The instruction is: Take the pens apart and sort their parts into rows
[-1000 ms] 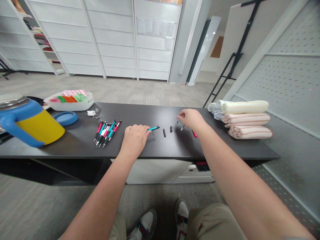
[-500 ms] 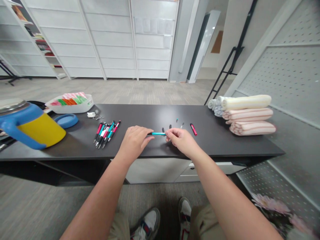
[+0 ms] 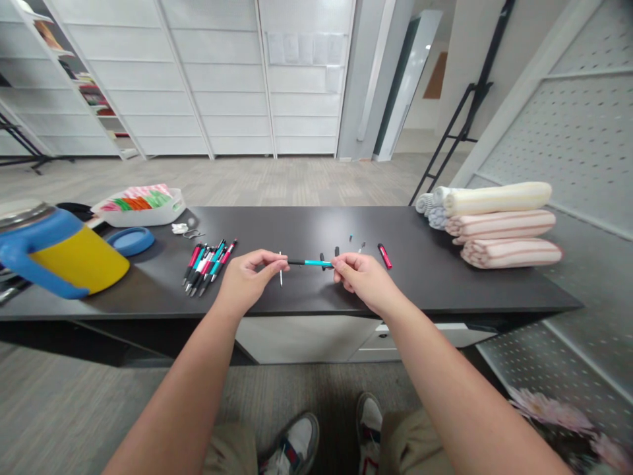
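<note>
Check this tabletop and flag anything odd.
A pen seems dismantled: the teal barrel sits between the left hand and right hand, while black parts and a red barrel lie loose on the tabletop, apart from the grouped pens.

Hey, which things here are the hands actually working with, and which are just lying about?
Working with: left hand pinching a thin pale rod; right hand holding a teal pen; small black pen parts; red pen part; bundle of pens.
Lying about: blue-and-yellow jug; blue lid; white basket; folded towels.
</note>
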{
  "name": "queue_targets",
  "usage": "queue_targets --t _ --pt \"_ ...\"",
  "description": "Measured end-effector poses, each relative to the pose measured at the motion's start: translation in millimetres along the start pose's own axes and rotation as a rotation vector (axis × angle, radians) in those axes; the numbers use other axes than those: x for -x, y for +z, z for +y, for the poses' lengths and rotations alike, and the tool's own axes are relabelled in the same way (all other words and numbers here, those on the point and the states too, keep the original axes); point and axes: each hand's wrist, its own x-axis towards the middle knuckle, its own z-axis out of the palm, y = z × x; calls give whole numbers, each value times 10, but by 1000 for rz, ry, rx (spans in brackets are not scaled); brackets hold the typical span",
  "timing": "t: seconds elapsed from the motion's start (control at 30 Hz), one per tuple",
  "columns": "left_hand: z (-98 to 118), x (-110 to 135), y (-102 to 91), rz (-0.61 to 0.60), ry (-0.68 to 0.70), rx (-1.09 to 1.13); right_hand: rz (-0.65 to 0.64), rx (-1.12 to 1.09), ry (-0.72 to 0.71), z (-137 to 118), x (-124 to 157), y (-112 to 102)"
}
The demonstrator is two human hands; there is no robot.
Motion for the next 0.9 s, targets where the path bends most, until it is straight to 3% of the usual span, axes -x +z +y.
queue_targets --t 0.43,0.7,0.9 --pt "19 -52 2 -7 3 -181 -15 158 -105 -40 35 50" --pt "7 -49 18 -26 34 -223 3 499 -222 -101 47 100" --pt "8 -46 29 -40 56 -226 41 538 -218 -123 76 143"
